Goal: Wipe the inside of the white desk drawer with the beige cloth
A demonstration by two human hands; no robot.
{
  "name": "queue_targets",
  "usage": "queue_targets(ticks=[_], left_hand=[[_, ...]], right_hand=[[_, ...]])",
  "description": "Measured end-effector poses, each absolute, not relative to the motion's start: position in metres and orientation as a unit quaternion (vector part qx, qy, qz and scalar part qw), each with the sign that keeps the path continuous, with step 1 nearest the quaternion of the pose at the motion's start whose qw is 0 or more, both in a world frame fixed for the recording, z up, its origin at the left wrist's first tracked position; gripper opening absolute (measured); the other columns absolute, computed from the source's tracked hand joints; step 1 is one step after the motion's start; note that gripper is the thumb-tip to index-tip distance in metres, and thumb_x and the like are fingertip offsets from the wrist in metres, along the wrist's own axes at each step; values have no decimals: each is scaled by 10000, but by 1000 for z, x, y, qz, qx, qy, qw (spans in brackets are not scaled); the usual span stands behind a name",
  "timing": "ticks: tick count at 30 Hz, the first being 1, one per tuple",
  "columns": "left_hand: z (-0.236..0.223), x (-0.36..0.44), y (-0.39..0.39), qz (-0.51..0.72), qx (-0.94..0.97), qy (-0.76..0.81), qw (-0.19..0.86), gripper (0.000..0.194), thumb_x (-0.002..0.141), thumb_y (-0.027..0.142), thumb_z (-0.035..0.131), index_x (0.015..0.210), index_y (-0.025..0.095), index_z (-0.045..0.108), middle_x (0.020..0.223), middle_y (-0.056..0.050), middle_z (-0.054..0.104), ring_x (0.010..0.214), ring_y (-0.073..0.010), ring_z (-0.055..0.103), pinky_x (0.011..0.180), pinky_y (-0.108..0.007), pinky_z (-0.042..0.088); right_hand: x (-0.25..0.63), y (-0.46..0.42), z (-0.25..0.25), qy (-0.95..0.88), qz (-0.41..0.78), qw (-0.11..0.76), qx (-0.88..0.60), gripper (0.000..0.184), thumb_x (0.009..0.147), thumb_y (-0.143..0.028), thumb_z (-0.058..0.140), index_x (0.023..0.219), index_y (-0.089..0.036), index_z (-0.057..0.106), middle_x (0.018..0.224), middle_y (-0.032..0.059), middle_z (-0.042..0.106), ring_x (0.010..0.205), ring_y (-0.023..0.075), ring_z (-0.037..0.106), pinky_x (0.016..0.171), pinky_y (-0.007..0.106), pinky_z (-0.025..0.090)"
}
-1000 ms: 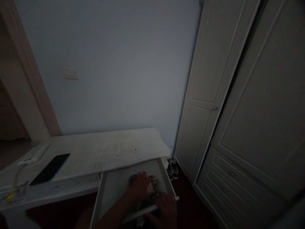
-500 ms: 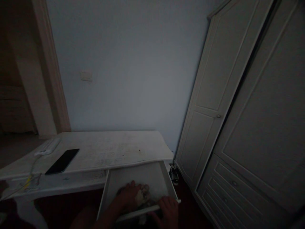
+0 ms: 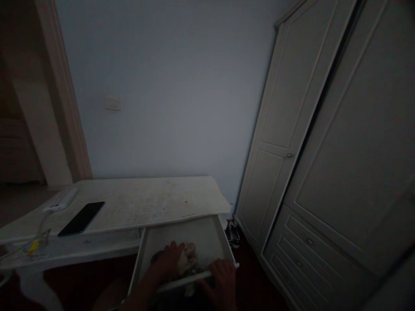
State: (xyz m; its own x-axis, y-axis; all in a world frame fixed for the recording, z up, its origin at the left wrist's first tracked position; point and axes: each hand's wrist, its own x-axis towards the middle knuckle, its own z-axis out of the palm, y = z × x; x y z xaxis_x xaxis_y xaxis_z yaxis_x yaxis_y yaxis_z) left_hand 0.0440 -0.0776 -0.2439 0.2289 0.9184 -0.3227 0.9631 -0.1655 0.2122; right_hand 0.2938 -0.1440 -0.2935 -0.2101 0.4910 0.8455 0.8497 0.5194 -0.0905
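The white desk drawer (image 3: 202, 231) is pulled out. My left hand (image 3: 169, 261) reaches down inside it, its fingers a little apart over the contents. Right beside those fingers lies a pale pinkish bundle (image 3: 187, 258); the dim light hides what kind of thing it is. A dark item shows partly at the hand's left side. My right hand (image 3: 221, 278) is closed over the right part of the drawer's front edge, fingers on top and thumb on the outer face.
On the white desk (image 3: 139, 196) lie a black phone (image 3: 81, 219) and a white power strip (image 3: 65, 199) with its cable. A tall white wardrobe (image 3: 275, 121) stands to the right. Dark shoes (image 3: 232, 235) sit on the floor between desk and wardrobe.
The view has turned slightly, so everything sits a bit further left. My left hand has shifted slightly within the drawer; my right hand keeps its hold on the front edge.
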Motion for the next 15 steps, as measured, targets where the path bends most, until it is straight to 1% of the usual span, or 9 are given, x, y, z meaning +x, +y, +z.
queue_targets(ticks=[2,4,6,9,12,15], left_hand=[[-241,46,-78,-70,763,616,180,1095,645,405,751,1658,264,358,1668,-206,430,1465,-441,505,1152,-597,459],[-239,49,-78,-75,768,613,171,1026,680,360,735,1641,283,385,1658,-203,449,1460,-443,511,1160,-626,440],[-237,53,-77,-76,775,606,160,928,738,318,699,1622,284,419,1677,-208,423,1497,-452,464,1179,-645,410],[-234,54,-73,-74,787,593,152,779,843,272,603,1606,276,450,1716,-191,367,1563,-430,375,1221,-613,369],[-233,51,-67,-75,788,590,158,812,830,272,627,1617,275,427,1713,-181,375,1567,-413,372,1235,-593,361],[-232,45,-59,-70,777,604,163,952,743,284,710,1635,295,377,1710,-177,376,1564,-431,368,1206,-620,393]], right_hand=[[294,-144,-295,-748,-205,441,-451,472,984,-726,588,896,-268,662,861,24,667,821,248,613,819,396,414],[294,-144,-297,-746,-211,439,-454,483,986,-735,576,905,-266,659,876,30,673,836,253,615,829,401,408],[294,-143,-298,-745,-212,440,-454,496,996,-740,551,899,-263,642,873,28,670,833,250,610,831,399,397],[294,-143,-298,-748,-201,441,-453,504,1016,-734,523,882,-258,617,849,18,656,812,236,593,821,390,376],[294,-142,-300,-753,-192,435,-455,498,1015,-728,533,889,-255,623,845,17,650,815,235,587,828,394,367],[296,-140,-303,-751,-195,433,-458,498,1014,-731,527,887,-262,634,834,22,646,805,241,583,813,400,364]])
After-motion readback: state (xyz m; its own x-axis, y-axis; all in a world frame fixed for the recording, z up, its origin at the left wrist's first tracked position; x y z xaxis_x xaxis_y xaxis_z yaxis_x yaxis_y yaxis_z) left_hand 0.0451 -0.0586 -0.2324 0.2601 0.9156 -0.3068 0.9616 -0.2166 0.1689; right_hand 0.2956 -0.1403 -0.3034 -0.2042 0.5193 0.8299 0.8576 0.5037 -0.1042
